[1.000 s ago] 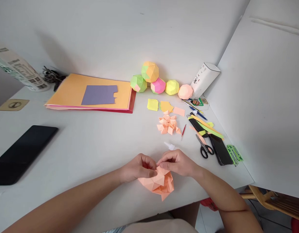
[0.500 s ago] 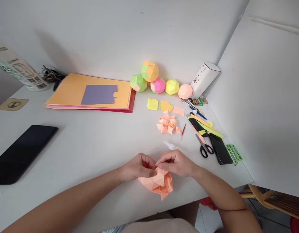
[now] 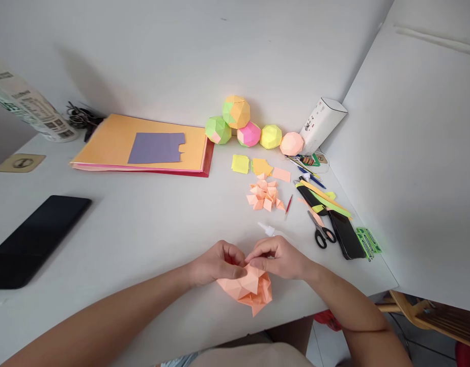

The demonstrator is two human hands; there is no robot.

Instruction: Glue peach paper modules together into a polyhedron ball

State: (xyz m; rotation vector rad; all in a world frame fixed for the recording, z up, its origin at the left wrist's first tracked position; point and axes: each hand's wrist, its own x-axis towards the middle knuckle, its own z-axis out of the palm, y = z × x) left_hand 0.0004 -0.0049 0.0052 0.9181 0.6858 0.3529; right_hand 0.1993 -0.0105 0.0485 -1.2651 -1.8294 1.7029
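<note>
A half-built peach paper polyhedron rests on the white table near its front edge. My left hand pinches its upper left side with curled fingers. My right hand pinches the top edge from the right, fingertips almost meeting those of the left. A pile of folded peach paper units lies beyond the hands. Several finished paper balls in green, orange, pink and yellow sit against the wall.
A stack of coloured paper sheets with a purple sheet on top lies at the back left. A black tablet lies at the left. Scissors, a black phone, pens and paper strips crowd the right. A white carton leans in the corner.
</note>
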